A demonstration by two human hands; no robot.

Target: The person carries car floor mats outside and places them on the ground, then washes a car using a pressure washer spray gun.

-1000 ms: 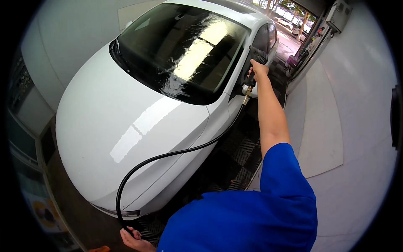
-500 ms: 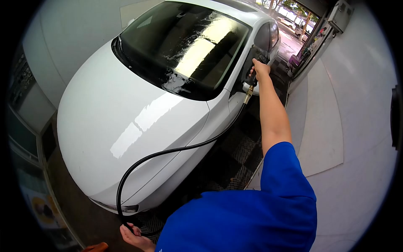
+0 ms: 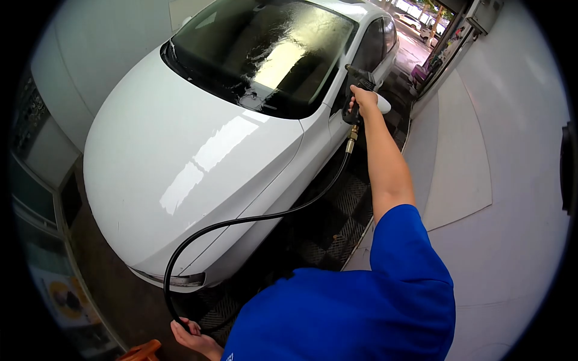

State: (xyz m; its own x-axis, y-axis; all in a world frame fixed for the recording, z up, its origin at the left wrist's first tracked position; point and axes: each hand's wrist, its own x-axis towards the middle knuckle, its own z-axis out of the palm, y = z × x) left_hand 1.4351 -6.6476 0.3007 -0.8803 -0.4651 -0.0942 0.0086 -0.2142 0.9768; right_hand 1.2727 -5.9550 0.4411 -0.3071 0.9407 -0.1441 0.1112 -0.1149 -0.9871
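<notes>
My right hand (image 3: 365, 100) grips a black pressure washer gun (image 3: 356, 81) at the end of my outstretched arm. The gun is beside the wet windshield (image 3: 241, 54) of a white car (image 3: 150, 132), near its side mirror (image 3: 383, 104). A brass fitting (image 3: 351, 141) joins the gun's handle to a black hose (image 3: 241, 219). From there the hose curves past the car's front corner down to my left hand (image 3: 194, 338). The fingers of that hand are wrapped round the hose, low by the headlight (image 3: 180, 280). Water lies in streaks on the glass.
Dark ribbed floor tiles (image 3: 352, 210) run along the car's side. A pale wall (image 3: 506, 180) stands close on my right. Something orange (image 3: 143, 351) is at the bottom left. An open doorway (image 3: 415, 39) lies behind the car, with parked cars outside.
My right hand and the gun have shifted slightly left, and the side mirror shows more. Water streaks on the windshield have changed shape. The left hand still holds the hose.
</notes>
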